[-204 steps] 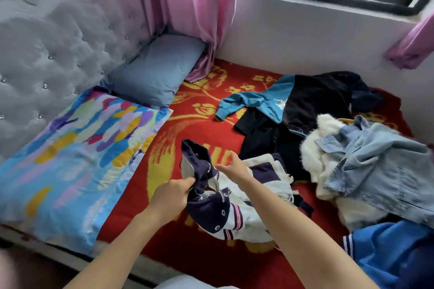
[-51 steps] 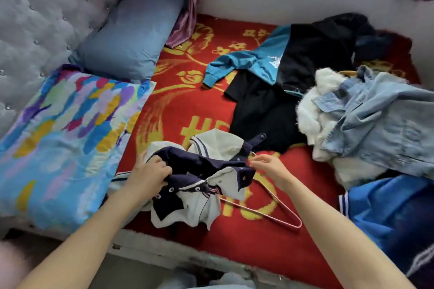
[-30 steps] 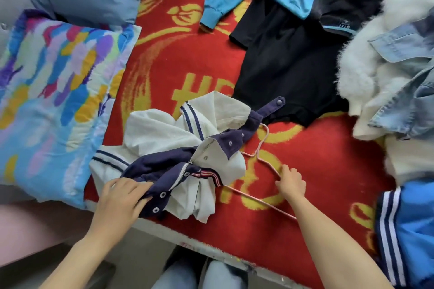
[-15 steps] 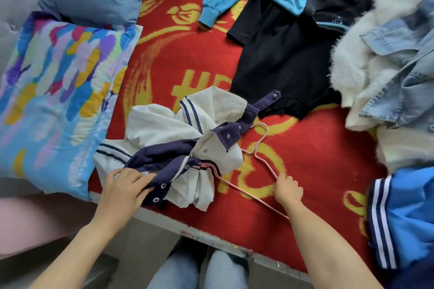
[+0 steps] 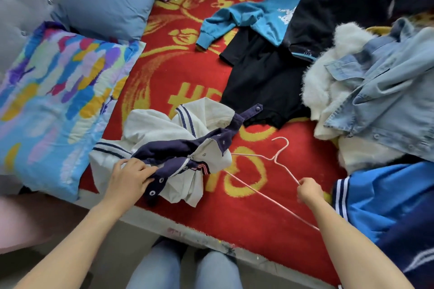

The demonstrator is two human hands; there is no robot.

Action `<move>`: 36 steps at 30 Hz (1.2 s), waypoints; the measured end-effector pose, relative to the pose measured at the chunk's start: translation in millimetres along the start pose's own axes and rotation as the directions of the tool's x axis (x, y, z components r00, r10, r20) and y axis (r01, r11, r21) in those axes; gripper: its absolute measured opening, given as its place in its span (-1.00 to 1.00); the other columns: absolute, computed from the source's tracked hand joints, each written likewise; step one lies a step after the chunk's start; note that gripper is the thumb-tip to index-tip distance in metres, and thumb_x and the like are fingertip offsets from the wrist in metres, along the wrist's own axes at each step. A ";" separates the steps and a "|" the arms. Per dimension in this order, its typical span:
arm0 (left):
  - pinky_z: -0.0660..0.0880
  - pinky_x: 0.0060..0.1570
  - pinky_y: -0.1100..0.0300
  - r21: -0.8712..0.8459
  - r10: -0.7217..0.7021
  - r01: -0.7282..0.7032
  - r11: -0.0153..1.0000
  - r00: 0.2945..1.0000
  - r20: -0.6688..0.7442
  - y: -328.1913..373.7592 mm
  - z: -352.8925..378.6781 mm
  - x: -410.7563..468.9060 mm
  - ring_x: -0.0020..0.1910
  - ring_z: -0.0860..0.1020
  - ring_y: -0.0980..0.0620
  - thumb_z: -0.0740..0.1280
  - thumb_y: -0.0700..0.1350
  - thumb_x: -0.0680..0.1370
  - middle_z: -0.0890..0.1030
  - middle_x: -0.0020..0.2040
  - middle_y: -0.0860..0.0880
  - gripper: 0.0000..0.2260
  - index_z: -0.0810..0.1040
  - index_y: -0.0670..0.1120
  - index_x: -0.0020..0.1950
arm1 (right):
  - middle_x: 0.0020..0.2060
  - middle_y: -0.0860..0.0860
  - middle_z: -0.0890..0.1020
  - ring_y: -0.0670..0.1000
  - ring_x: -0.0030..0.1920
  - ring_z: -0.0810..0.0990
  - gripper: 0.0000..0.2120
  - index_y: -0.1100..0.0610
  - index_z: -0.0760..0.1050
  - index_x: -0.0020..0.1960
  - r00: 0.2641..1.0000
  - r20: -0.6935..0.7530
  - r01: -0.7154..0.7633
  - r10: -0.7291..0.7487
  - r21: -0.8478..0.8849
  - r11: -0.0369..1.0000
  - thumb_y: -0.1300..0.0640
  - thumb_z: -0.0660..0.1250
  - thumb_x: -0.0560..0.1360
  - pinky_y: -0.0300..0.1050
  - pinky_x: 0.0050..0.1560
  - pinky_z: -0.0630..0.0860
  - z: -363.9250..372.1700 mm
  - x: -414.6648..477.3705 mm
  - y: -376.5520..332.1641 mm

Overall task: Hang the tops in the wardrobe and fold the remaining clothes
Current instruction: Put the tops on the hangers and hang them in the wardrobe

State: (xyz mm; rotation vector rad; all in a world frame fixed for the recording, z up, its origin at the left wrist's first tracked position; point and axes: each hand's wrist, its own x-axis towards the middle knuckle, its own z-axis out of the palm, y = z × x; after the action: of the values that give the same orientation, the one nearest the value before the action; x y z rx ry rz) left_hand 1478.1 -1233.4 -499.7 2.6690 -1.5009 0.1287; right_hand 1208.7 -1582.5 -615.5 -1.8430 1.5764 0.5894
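The right hand [image 5: 307,189] is pinching the pink wire hanger [image 5: 279,155] and has been sliding it rightward, nearly clear of the crumpled sailor top [image 5: 178,145] at the bed's [image 5: 234,218] near edge. The left hand [image 5: 131,178] is gripping the top's navy collar, so threading the hanger in is likely coming next.

cam: head, one wide-angle view — worn on the person's head | faces: forward, steeply down onto red-and-gold patterned bed cover [image 5: 178,70] | range: close | frame: left hand [image 5: 130,179] gripping cream-and-navy sailor-collar top [image 5: 164,131], right hand [image 5: 308,191] pinching thin pink wire hanger [image 5: 274,159]; pale-blue-jeaned knees [image 5: 183,270] below the fingers, heaped clothes [image 5: 375,91] beyond the fingertips
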 end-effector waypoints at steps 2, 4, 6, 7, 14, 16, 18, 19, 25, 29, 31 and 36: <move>0.40 -0.13 -0.05 0.022 0.006 -0.006 1.000 1.000 -0.001 -6.8 -11.0 6.7 -0.20 0.47 -0.02 0.63 -0.30 0.06 0.56 -0.37 -0.04 -0.59 0.62 -0.03 -0.20 | -0.27 0.19 0.65 0.22 -0.13 0.65 -0.77 0.23 0.58 -0.06 0.996 -0.087 -0.004 0.018 0.165 0.986 0.34 0.19 0.39 0.04 -0.01 0.57 -33.5 -1.8 -7.5; 0.49 -0.24 -0.14 0.080 0.025 -0.028 0.996 0.999 0.037 -9.8 -31.5 13.2 -0.33 0.56 -0.11 0.66 -0.31 -0.04 0.54 -0.40 -0.06 -0.60 0.65 -0.07 -0.31 | -0.33 0.12 0.63 0.20 -0.15 0.63 -0.82 0.18 0.57 -0.12 0.980 -0.192 0.088 -0.051 0.194 0.977 0.32 0.21 0.40 0.02 -0.03 0.56 -71.7 -22.8 -24.6; 0.50 -0.26 -0.21 0.108 0.048 -0.056 0.993 0.996 0.077 -11.2 -43.1 22.9 -0.39 0.58 -0.10 0.67 -0.29 -0.09 0.53 -0.42 -0.04 -0.60 0.65 -0.05 -0.37 | -0.21 0.09 0.63 0.16 -0.04 0.59 -0.84 0.11 0.54 -0.13 0.960 -0.225 0.196 -0.170 0.100 0.975 0.28 0.22 0.41 -0.09 -0.06 0.47 -101.2 -43.5 -46.5; 0.50 -0.27 -0.23 0.109 0.063 -0.071 0.992 0.995 0.072 -10.6 -54.0 25.6 -0.41 0.59 -0.08 0.67 -0.27 -0.12 0.52 -0.44 -0.01 -0.59 0.64 -0.02 -0.39 | -0.16 0.07 0.60 0.14 0.01 0.56 -0.84 0.07 0.52 -0.12 0.948 -0.235 0.228 -0.214 0.033 0.973 0.27 0.22 0.42 -0.12 -0.09 0.40 -116.6 -61.1 -57.4; 0.27 -0.03 -0.04 0.098 0.115 -0.111 0.989 0.992 -0.042 -41.9 -91.8 45.1 -0.39 0.60 -0.02 0.67 -0.25 -0.17 0.49 -0.48 0.07 -0.58 0.57 0.02 -0.47 | -0.50 0.07 0.50 -0.07 -0.52 0.46 -0.74 0.14 0.38 -0.32 0.846 -0.438 0.519 -0.305 0.545 0.658 0.46 0.18 0.41 -0.23 -0.46 0.39 -175.8 -142.7 -86.2; 0.26 -0.01 -0.09 0.080 0.085 -0.082 0.993 0.996 -0.038 -48.8 -94.1 50.3 -0.37 0.60 -0.07 0.66 -0.30 -0.11 0.50 -0.46 0.06 -0.59 0.57 0.01 -0.45 | -0.50 0.09 0.48 -0.13 -0.59 0.42 -0.73 0.20 0.33 -0.28 0.810 -0.443 0.584 -0.384 0.671 0.457 0.52 0.11 0.43 -0.32 -0.53 0.38 -188.8 -166.8 -86.3; 0.33 0.03 -0.27 0.053 0.047 -0.043 0.998 0.996 -0.075 -56.8 -105.6 52.1 -0.27 0.61 -0.09 0.64 -0.31 0.02 0.55 -0.40 0.02 -0.67 0.63 -0.01 -0.38 | -0.54 0.02 0.52 -0.12 -0.53 0.49 -0.72 0.20 0.32 -0.25 0.762 -0.459 0.628 -0.457 0.695 0.349 0.54 0.09 0.45 -0.32 -0.44 0.46 -200.9 -191.3 -95.9; 0.37 0.02 -0.32 0.060 0.045 -0.039 0.997 0.995 -0.094 -60.8 -106.3 53.2 -0.25 0.61 -0.07 0.64 -0.29 0.04 0.56 -0.38 0.02 -0.68 0.65 -0.01 -0.36 | -0.53 0.01 0.55 -0.11 -0.50 0.52 -0.73 0.19 0.34 -0.22 0.741 -0.448 0.639 -0.501 0.700 0.320 0.53 0.10 0.46 -0.32 -0.39 0.48 -205.9 -198.0 -100.5; 0.54 -0.29 -0.19 0.041 0.171 -0.167 0.985 0.976 -0.135 -80.4 -104.6 48.7 -0.31 0.49 0.16 0.68 -0.16 -0.24 0.46 -0.48 0.14 -0.53 0.59 0.11 -0.46 | -0.34 0.03 0.48 -0.13 -0.50 0.41 -0.90 0.10 0.47 -0.10 0.662 -0.444 0.721 -0.604 0.596 0.353 0.26 0.36 0.47 -0.31 -0.42 0.40 -208.0 -224.2 -155.6; 0.55 -0.27 -0.06 0.024 0.238 -0.237 0.971 0.955 -0.178 -91.2 -101.3 43.0 -0.18 0.35 0.15 0.68 -0.14 -0.20 0.47 -0.45 0.19 -0.53 0.60 0.13 -0.41 | -0.64 -0.15 0.37 -0.18 -0.62 0.34 -0.79 0.09 0.55 -0.18 0.649 -0.538 0.758 -0.539 0.388 0.525 0.08 0.23 0.58 -0.37 -0.52 0.22 -183.2 -226.4 -190.3; 0.55 -0.31 0.06 0.011 0.271 -0.274 0.962 0.944 -0.191 -97.3 -103.0 38.1 -0.20 0.32 0.15 0.69 -0.14 -0.17 0.47 -0.44 0.18 -0.54 0.61 0.13 -0.39 | -0.71 -0.18 0.35 -0.22 -0.59 0.38 -0.78 0.10 0.58 -0.19 0.606 -0.477 0.782 -0.637 0.207 0.589 0.12 0.24 0.58 -0.33 -0.49 0.25 -169.5 -233.4 -204.2; 0.47 -0.39 0.28 -0.068 0.331 -0.353 0.933 0.917 -0.221 -109.7 -109.7 30.7 -0.24 0.28 0.15 0.68 -0.20 -0.09 0.47 -0.42 0.10 -0.58 0.64 0.05 -0.34 | -0.62 -0.14 0.37 -0.15 -0.55 0.30 -0.79 0.01 0.59 -0.26 0.538 -0.169 0.836 -0.826 -0.017 0.548 0.10 0.31 0.54 -0.31 -0.44 0.21 -147.5 -259.9 -230.2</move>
State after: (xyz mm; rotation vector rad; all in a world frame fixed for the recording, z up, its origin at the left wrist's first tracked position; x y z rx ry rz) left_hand 1583.9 -1190.8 -390.2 2.2080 -1.8304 0.3253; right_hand 1377.3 -1487.9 -291.6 -2.3328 0.5803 -0.0743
